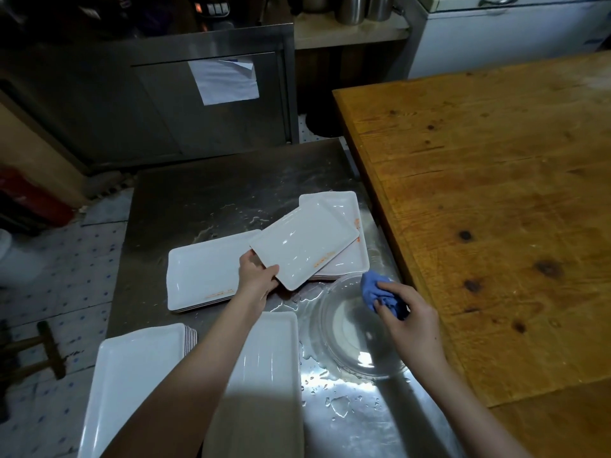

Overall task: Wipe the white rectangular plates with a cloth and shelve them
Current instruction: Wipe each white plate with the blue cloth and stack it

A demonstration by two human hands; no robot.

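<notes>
My left hand [257,276] grips the near corner of a white rectangular plate [305,242], held tilted above the steel table. Under it lies a stack of white plates [358,256] with orange marks. Another stack [201,276] lies to the left of my hand. Close to me sit a thick stack [132,378] at the left and a single plate [267,365] beside it, partly hidden by my forearm. My right hand [408,320] is closed on a crumpled blue cloth [375,290], above a clear glass bowl [353,332].
The steel table [205,200] is wet, with puddles around the bowl. A wooden table [496,209] stands higher along the right side. A steel cabinet [165,94] is behind, and tiled floor with a red object lies to the left.
</notes>
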